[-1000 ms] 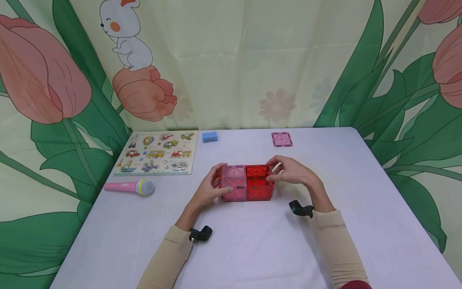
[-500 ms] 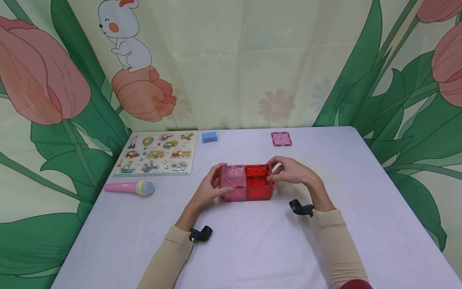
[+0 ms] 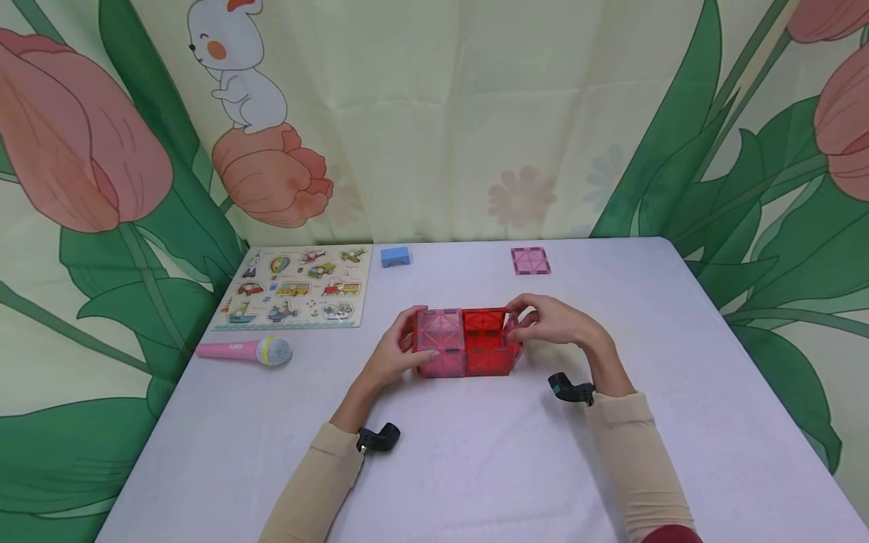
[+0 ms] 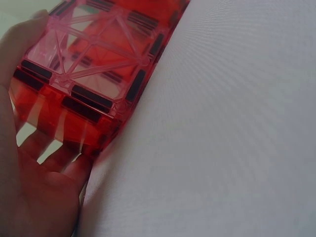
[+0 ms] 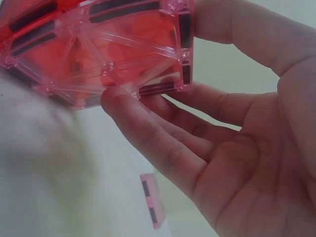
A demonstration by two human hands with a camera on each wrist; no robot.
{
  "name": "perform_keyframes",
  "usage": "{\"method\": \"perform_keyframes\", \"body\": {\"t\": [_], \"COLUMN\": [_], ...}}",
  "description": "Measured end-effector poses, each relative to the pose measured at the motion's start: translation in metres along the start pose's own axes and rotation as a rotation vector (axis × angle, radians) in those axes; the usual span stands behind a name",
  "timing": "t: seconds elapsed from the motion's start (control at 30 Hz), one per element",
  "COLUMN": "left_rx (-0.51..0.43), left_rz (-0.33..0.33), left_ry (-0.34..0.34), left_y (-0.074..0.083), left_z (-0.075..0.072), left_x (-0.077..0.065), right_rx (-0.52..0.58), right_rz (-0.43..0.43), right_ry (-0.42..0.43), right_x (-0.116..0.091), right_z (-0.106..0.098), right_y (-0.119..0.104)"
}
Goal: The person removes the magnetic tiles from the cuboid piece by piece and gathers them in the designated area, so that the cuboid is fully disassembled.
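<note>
- Backdrop (image 3: pixel 421 90): printed cloth behind your table, big tulips at both sides, a rabbit upper left.
- Table (image 3: pixel 434 460): white cloth, creased near you.
- Sleeves (image 3: pixel 312 483): both beige, reaching in from your edge.
- Puzzle board (image 3: pixel 302 300): flat at the far left corner, vehicle pictures on it.
- Tile box (image 3: pixel 485 360): on the table near the middle, between your 2 hands. Translucent, left half pink, right half red.
- Left hand (image 3: pixel 390 351): clamped on the tile box at its left end, thumb on the pink front, fingers showing through the red end wall in your left wrist view.
- Right hand (image 3: pixel 553 320): pinching the pink end tile (image 5: pixel 106 66) between thumb and fingers. Tile leans outward at the box's right end; can't tell which edges touch.
- Microphone (image 3: pixel 244 351): pink, lying in front of the board, head to the right.
- Wrist cameras (image 3: pixel 572 389): black, 1 on each wrist.
- Loose tile (image 3: pixel 530 261): pink, flat near the far edge, well apart from the box.
- Blue block (image 3: pixel 395 257): just right of the board.
</note>
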State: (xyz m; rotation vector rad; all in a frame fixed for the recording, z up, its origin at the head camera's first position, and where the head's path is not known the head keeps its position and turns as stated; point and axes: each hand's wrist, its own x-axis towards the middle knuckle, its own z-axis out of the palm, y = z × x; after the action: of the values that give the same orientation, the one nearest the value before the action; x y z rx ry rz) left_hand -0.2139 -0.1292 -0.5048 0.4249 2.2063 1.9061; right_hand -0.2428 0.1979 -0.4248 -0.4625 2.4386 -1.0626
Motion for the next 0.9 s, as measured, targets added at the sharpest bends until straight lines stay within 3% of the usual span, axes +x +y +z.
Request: {"method": "perform_keyframes", "body": {"t": [0.3, 0.53, 0.9], "left_rx": [0.006, -0.002, -0.001], "left_rz": [-0.02, -0.024, -0.013], "left_ry": [-0.003, -0.001, 0.0], "left_y": [0.001, -0.001, -0.001], "left_z": [0.0, 0.001, 0.0], "left_x": [0.001, 0.0, 0.0], "right_rx": [-0.012, 0.011, -0.051], "right_rz": [0.033, 0.094, 0.127], "right_ry": [-0.011, -0.067, -0.076], "right_x": [-0.002, -0.004, -0.011], "right_z": [-0.004, -0.006, -0.014], "right_y": [0.001, 0.003, 0.004]}}
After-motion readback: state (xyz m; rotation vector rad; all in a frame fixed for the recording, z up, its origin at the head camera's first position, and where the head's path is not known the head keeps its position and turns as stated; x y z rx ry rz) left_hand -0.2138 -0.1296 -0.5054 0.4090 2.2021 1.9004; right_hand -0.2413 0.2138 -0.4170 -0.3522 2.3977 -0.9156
